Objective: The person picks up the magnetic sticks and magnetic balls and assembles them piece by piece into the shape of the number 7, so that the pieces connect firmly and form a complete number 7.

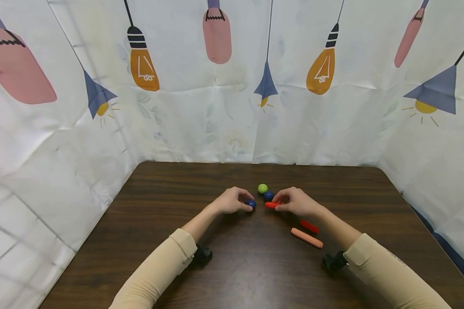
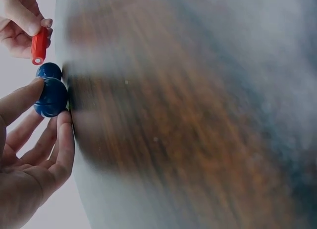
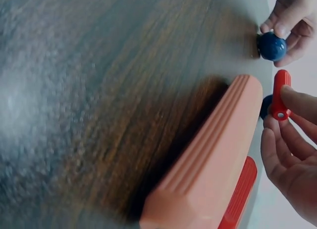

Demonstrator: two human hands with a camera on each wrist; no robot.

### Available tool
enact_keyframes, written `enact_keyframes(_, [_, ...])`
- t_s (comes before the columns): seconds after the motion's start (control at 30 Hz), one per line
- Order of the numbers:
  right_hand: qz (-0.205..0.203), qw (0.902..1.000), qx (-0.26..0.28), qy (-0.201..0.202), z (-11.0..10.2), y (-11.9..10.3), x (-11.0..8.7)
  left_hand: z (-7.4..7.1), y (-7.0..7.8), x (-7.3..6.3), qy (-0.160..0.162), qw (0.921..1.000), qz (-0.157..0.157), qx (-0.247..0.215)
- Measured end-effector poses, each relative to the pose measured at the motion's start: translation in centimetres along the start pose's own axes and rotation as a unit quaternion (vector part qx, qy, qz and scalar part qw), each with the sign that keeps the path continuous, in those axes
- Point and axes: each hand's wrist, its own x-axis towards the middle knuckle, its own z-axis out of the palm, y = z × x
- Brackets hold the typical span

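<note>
- Toward the far side of the dark wood counter (image 1: 251,270), the left hand (image 1: 230,201) has a blue ball (image 1: 251,204) pinched, thumb on one side and fingers on the other. The ball sits right at the fingertips, on the hand's inner side. Can't really tell if it's touching the wood or slightly up off it.
- Just across from that, the right hand (image 1: 299,202) is pinching a short red stick (image 1: 271,205) between thumb and fingers. One end pokes out toward the left hand, and the wrist views show a small pale dot on the end.
- Right behind the red stick there's a second blue ball (image 1: 268,196), between the two hands but a bit farther back.
- Tucked up against that one, or super close (can't tell which), is a lime green ball (image 1: 262,189), farther back again.
- Below the right forearm, on the near side, a second red stick (image 1: 309,226) lies at a slant.
- Just beside it, a longer peach stick (image 1: 307,237) lies at roughly the same slant, with ridges along it in the right wrist view.
</note>
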Motion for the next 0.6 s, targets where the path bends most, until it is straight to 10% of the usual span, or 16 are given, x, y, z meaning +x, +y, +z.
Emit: enact_keyframes(0.6, [0.002,1.0000,-0.002,0.000,0.94,-0.50,0.48,0.48,0.57,0.21,0.002,1.0000,-0.003,0.005])
